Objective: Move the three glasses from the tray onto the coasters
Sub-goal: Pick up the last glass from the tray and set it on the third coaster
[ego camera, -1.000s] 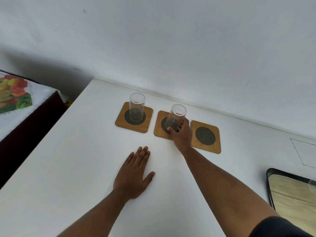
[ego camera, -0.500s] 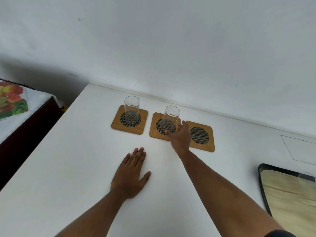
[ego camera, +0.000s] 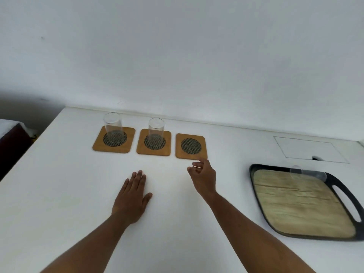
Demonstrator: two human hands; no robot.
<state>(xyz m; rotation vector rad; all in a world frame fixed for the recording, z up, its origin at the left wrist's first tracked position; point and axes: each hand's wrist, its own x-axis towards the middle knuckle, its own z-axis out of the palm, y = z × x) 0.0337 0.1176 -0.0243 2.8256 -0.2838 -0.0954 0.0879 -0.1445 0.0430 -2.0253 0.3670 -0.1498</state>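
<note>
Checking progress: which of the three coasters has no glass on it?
The rightmost coaster, nearest the right hand; the other two each hold an upright glass.

You have nothing to read here: no words, labels, brand marks, numbers or signs show on anything in view.
</note>
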